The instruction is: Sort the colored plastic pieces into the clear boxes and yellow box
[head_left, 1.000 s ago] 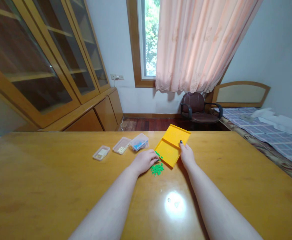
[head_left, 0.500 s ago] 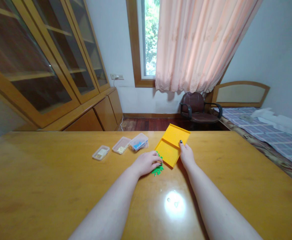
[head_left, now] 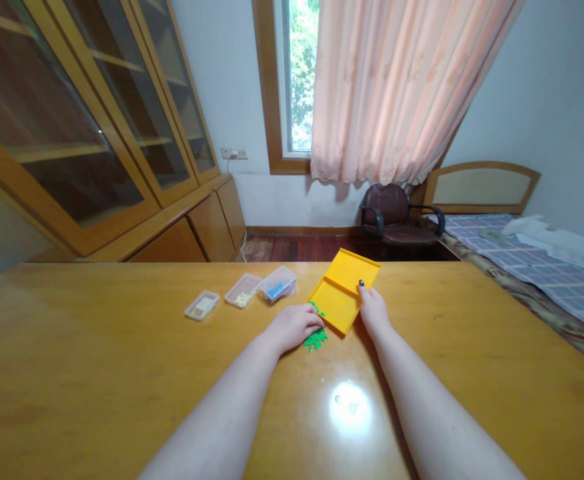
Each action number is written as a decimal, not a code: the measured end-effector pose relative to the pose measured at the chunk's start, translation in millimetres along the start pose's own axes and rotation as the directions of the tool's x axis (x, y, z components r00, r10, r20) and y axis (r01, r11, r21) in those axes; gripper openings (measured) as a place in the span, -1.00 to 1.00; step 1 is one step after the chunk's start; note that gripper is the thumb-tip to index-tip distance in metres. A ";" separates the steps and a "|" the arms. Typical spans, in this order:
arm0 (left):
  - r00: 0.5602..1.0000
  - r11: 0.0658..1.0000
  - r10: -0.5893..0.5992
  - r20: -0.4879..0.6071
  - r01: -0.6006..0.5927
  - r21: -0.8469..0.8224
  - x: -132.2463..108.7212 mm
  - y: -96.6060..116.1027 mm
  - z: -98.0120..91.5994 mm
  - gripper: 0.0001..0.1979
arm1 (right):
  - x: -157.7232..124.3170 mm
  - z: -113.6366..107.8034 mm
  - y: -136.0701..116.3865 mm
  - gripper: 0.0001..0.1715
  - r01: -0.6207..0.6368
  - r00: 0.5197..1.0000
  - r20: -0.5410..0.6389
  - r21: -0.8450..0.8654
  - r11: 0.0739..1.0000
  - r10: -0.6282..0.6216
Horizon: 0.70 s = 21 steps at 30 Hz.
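Note:
My right hand (head_left: pixel 373 310) grips the right edge of an open yellow case (head_left: pixel 341 301), thumb on top near its middle ridge. The case is tilted, with two shallow halves laid open. At its lower left corner, small green pieces (head_left: pixel 315 341) lie in a loose pile on the table, with a few more by the case's left edge. My left hand (head_left: pixel 295 327) is over the pile, fingers curled and pressed together close to the case. Its fingertips are partly hidden, so I cannot make out what is in them.
Left of the case, a clear box with blue pieces (head_left: pixel 275 289) rests on other clear plastic. Beside it are a clear box with cream pieces (head_left: pixel 243 299) and a smaller clear box (head_left: pixel 202 305). Past the wooden table (head_left: pixel 97 360) stand a chair (head_left: pixel 395 213) and a bed (head_left: pixel 517 247).
My left hand has shifted very slightly, its fingers drawn in more over the green pieces. The yellow case has tipped or moved a touch left at its lower end.

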<state>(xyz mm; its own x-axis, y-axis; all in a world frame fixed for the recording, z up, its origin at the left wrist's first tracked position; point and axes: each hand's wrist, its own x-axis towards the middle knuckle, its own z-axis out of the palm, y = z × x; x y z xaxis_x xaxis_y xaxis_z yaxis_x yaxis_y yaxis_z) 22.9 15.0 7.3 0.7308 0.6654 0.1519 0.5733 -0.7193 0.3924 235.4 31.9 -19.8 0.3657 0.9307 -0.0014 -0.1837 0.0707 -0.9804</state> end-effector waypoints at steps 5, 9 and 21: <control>1.000 0.997 -0.001 -0.025 0.003 0.080 2.0 4.0 4.0 -0.78 | -0.9 0.4 -0.5 -0.50 -0.008 1.000 -0.015 -0.007 1.000 0.008; 0.999 0.993 -0.022 -0.049 0.027 0.113 2.8 6.8 6.0 -0.80 | 0.4 -1.0 1.6 -0.49 0.000 1.000 -0.009 0.001 1.000 0.000; 0.943 0.992 -0.128 -0.308 0.128 -0.018 1.6 3.8 -1.6 -0.75 | -1.1 2.2 2.5 -0.46 0.003 0.998 0.056 0.013 1.000 -0.004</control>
<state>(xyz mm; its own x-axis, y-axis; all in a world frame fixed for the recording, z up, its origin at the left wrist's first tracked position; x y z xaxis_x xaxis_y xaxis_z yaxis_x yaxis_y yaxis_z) 25.6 13.7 10.5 0.5017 0.7806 0.3727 0.6555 -0.6242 0.4251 232.5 31.8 -21.8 0.3150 0.9490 0.0131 -0.1948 0.0782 -0.9777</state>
